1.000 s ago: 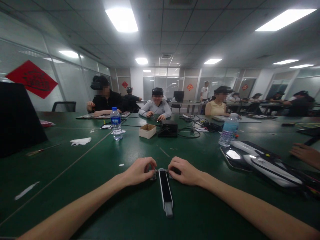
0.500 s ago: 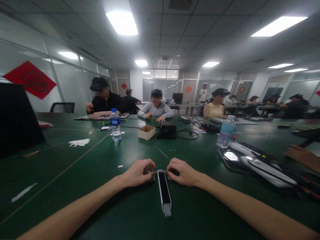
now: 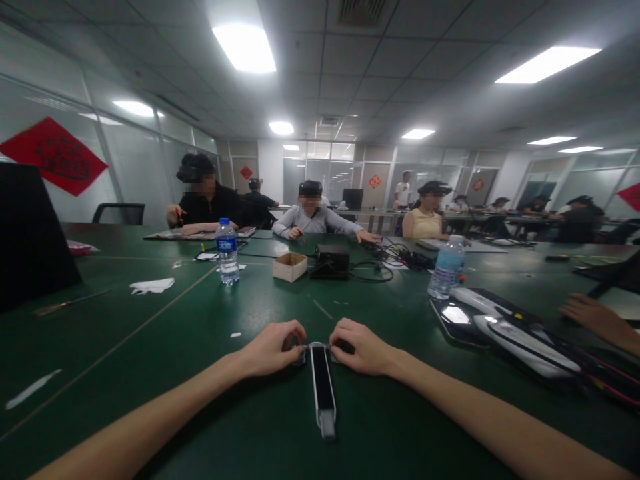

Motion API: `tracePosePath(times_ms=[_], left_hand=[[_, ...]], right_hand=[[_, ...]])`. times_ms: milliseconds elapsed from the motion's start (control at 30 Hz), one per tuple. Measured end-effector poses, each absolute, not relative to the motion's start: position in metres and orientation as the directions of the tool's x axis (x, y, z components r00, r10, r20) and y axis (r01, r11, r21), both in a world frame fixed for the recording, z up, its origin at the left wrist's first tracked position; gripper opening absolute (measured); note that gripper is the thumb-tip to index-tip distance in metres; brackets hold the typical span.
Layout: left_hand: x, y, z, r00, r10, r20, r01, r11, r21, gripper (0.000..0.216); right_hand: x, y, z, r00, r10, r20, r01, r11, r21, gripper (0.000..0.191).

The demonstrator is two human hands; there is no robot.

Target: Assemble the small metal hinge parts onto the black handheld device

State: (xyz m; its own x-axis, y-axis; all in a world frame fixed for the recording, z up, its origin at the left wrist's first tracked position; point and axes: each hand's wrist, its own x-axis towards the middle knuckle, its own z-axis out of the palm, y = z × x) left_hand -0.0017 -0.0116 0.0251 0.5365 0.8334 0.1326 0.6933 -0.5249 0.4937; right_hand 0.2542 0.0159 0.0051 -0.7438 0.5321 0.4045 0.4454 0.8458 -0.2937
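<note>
On the green table in front of me lies a long, narrow device with a black face and a pale frame. A grey tab sticks out at its near end. My left hand is beside the far end on the left, thumb and fingers closed on a small shiny part. Opposite it, my right hand pinches at the right side, where another small shiny part shows under the fingertips. The fingers partly hide both small parts, so their kind is unclear.
Ahead stand a blue-capped water bottle, an open cardboard box and a black box with cables. At right are another bottle, white-and-black equipment and another person's hand. People sit across the table.
My view has shifted slightly, while both hands keep their pinch beside the device. The person across has stretched an arm out toward the cables on my right.
</note>
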Motion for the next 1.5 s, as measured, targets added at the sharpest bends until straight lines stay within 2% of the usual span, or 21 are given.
tracePosePath(times_ms=[267, 567, 833, 1267, 1500], left_hand=[[0.0002, -0.015, 0.0285, 0.547, 0.823, 0.155, 0.687, -0.547, 0.479, 0.021], [-0.0002, -0.0139, 0.027, 0.538, 0.834, 0.119, 0.69, -0.518, 0.505, 0.02], [-0.0003, -0.0143, 0.0291, 0.537, 0.831, 0.143, 0.697, -0.533, 0.481, 0.022], [-0.0014, -0.0131, 0.0278, 0.554, 0.823, 0.127, 0.659, -0.527, 0.536, 0.023], [0.0003, -0.0159, 0.0314, 0.532, 0.838, 0.121, 0.694, -0.514, 0.504, 0.024]], right_hand=[[0.253, 0.0159, 0.0038, -0.747, 0.518, 0.417, 0.452, 0.855, -0.253, 0.006], [0.2532, 0.0149, 0.0043, -0.743, 0.531, 0.407, 0.452, 0.847, -0.28, 0.007], [0.2541, 0.0168, 0.0028, -0.745, 0.53, 0.405, 0.447, 0.847, -0.287, 0.009], [0.2533, 0.0155, 0.0033, -0.745, 0.545, 0.384, 0.458, 0.837, -0.299, 0.009], [0.253, 0.0124, 0.0089, -0.727, 0.576, 0.373, 0.496, 0.817, -0.295, 0.011]])
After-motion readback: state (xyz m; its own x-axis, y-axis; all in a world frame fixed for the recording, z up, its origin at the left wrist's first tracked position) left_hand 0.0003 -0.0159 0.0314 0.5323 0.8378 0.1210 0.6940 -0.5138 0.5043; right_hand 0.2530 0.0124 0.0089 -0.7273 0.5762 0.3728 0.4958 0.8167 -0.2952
